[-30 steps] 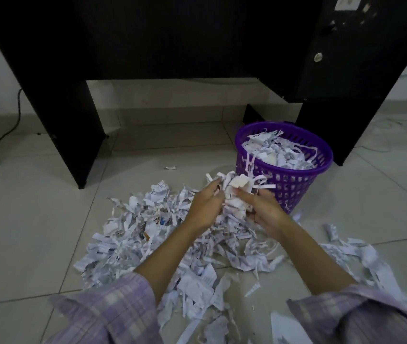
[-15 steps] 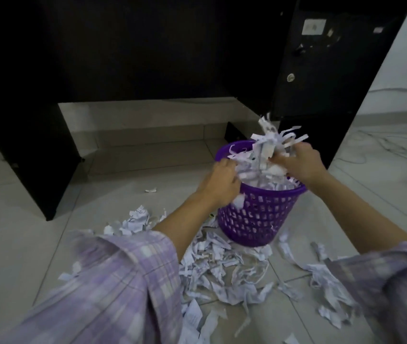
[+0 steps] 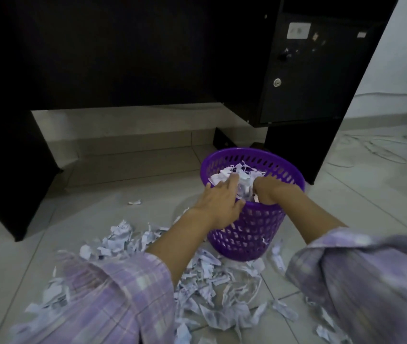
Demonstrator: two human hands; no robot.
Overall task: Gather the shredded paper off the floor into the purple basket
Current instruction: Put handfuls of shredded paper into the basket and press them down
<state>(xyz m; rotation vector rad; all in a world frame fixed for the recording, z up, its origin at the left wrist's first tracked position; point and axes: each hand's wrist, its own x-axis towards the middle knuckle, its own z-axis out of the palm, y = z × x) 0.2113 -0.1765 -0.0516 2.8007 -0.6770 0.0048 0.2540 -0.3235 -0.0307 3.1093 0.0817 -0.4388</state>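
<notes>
Centrally, purple basket [image 3: 252, 227] standing upright on tiled floor [image 3: 98, 214], partly filled with paper shreds [image 3: 237, 173]. Left hand [image 3: 218, 203] lying over near rim, fingers straight and spread, tips touching shreds inside. Right hand [image 3: 265, 191] reaching down into basket, fingers buried among shreds; grip cannot be told. Shredded paper [image 3: 209, 286] lying scattered on floor just before basket. Dark desk [image 3: 309, 78] standing behind. Plaid sleeves [image 3: 113, 299] showing in foreground.
</notes>
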